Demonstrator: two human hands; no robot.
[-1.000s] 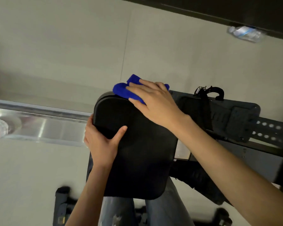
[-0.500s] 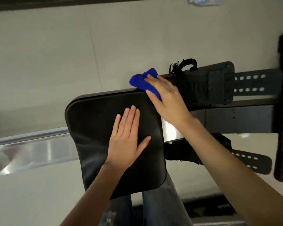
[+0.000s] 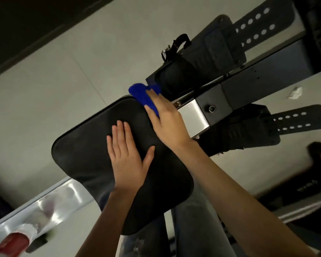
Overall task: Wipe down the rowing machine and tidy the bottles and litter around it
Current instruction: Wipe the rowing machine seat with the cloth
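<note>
The rowing machine's black padded seat (image 3: 85, 156) fills the middle of the view, on a shiny metal rail (image 3: 50, 199). My left hand (image 3: 127, 158) lies flat on the seat with straight fingers. My right hand (image 3: 167, 119) presses a blue cloth (image 3: 143, 95) against the seat's far right corner, fingers laid over the cloth. Black footplates with straps (image 3: 208, 56) and a lower footplate (image 3: 263, 127) sit beyond the seat at the upper right.
A crumpled white scrap of litter (image 3: 295, 92) lies on the pale floor at the right. A red and white bottle (image 3: 15, 240) lies beside the rail at the bottom left. My jeans-clad legs (image 3: 191, 227) stand below the seat. A dark band (image 3: 26, 25) crosses the upper left.
The view has rotated, so the machine now runs diagonally. My right hand stays pressing the cloth at the seat's far corner. A second ago my left hand gripped the seat's edge; it now lies flat.
</note>
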